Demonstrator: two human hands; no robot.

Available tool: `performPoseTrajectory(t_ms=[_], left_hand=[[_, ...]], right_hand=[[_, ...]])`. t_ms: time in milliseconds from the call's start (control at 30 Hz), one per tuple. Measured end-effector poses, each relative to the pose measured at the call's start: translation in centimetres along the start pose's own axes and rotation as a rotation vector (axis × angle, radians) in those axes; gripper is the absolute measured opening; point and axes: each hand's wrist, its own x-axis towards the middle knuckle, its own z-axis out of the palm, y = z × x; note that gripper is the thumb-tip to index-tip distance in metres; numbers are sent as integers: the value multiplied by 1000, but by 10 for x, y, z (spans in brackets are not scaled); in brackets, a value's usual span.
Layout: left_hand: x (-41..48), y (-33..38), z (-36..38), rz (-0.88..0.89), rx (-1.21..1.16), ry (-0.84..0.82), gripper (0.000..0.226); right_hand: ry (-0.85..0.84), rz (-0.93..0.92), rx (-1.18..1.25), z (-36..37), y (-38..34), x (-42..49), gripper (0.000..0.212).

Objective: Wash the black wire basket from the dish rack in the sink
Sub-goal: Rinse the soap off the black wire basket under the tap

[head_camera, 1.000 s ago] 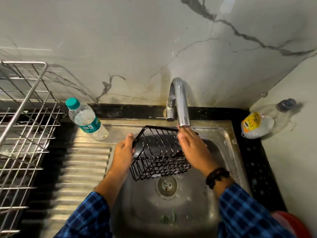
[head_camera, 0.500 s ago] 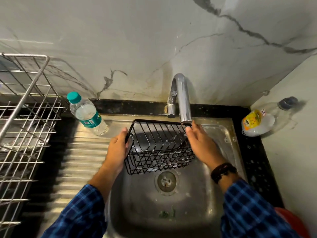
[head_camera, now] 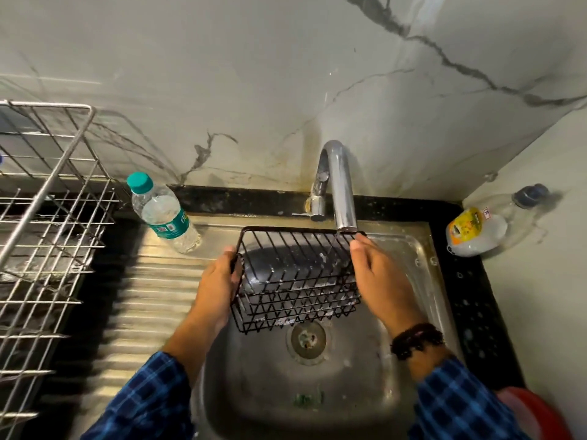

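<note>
- left hand (head_camera: 219,277): the fingers are curled round the left end of the black wire basket (head_camera: 295,309) and clamped on its side wires, with the thumb on the near side.
- right hand (head_camera: 381,274): the thumb and forefinger are closed together on the basket's top rim wire at its right end. the other fingers lie close alongside, but whether they press the wire cannot be told.
- black wire basket: held between the 2 hands, lifted above the sink (head_camera: 317,392) and tilted with its open side towards the wall. white flecks cling to the lower wires.
- faucet (head_camera: 341,185): the spout mouth sits just above the right fingertips, touching or nearly touching the basket rim.
- drain (head_camera: 306,338): lies below the basket, on the wrist side of both hands.
- water bottle (head_camera: 162,214): stands upright beyond the left fingers, to their left, on the ribbed drainboard.
- dish rack (head_camera: 47,233): well to the left of the left hand.
- 1 clear bottle with a yellow label (head_camera: 476,231): lies on its side, well right of the right fingers.
- bead bracelet (head_camera: 416,339): on the right wrist.
</note>
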Motion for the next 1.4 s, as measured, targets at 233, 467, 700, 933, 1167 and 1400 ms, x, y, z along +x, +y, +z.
performPoseTrajectory(t_ms=[233, 467, 700, 933, 1167, 1400], left_hand=[[-14, -2, 30, -136, -108, -20, 45], [-39, -13, 58, -249, -172, -119, 38], [-33, -22, 36, -441, -346, -75, 54], [-33, -23, 22, -578, -391, -40, 55], [-39, -13, 10, -99, 45, 98, 66], [-41, 19, 29, 163, 629, -36, 67]], right_hand=[[305, 33, -166, 27, -46, -16, 67], [76, -312, -330, 54, -88, -45, 78], [8, -385, -439, 13, -28, -27, 64], [46, 160, -287, -1, -25, -12, 89], [53, 251, -41, 2, -28, -19, 78], [84, 162, -106, -11, -29, -1, 71]])
